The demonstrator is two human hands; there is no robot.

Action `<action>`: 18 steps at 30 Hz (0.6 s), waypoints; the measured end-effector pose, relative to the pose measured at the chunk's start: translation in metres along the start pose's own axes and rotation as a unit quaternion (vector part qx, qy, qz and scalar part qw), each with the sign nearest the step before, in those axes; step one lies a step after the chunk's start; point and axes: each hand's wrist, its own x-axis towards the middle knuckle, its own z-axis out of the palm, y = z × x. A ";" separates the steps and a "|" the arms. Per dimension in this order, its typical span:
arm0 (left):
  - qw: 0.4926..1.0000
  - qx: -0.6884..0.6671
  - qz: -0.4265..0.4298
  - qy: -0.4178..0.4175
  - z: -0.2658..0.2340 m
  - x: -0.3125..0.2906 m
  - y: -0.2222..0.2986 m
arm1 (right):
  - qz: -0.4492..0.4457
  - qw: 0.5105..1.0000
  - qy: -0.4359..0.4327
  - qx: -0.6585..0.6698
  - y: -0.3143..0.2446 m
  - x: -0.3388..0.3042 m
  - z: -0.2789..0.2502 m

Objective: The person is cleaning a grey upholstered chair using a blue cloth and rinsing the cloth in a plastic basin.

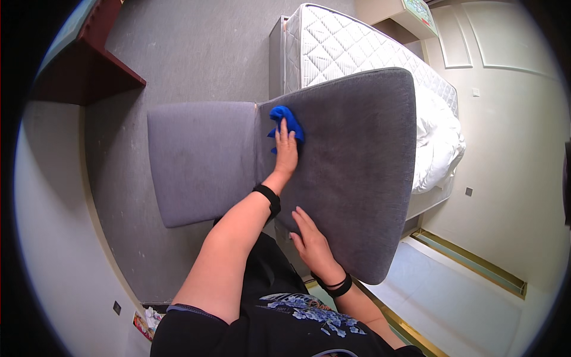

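Note:
My left hand point(286, 153) presses a crumpled blue cloth point(288, 122) against a grey upholstered chair. The cloth lies on the darker backrest point(357, 149), close to the seam where it meets the lighter seat point(199, 160). Part of the cloth is hidden under my fingers. Along the near edge of the backrest rests my right hand point(314, 247), open, its fingers stretched out and nothing visible in them. Black bands circle both wrists.
Behind the chair stands a bed with a white quilted mattress point(357, 50) and bunched white bedding point(437, 140). A dark red piece of furniture point(101, 68) is at the far left. Grey floor point(190, 53) extends beyond the seat. A gold-edged frame point(470, 262) lies along the right wall.

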 end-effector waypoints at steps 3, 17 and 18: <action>0.999 0.027 -0.027 0.017 -0.014 0.015 -0.046 | -0.002 0.999 0.037 0.002 -0.001 0.002 0.003; 0.985 -0.106 -0.035 -0.135 -0.032 -0.075 0.061 | -0.005 0.998 -0.016 0.057 0.012 -0.004 0.009; 0.981 -0.116 -0.007 -0.157 -0.034 -0.085 0.072 | -0.005 0.998 -0.016 0.058 0.009 -0.006 0.006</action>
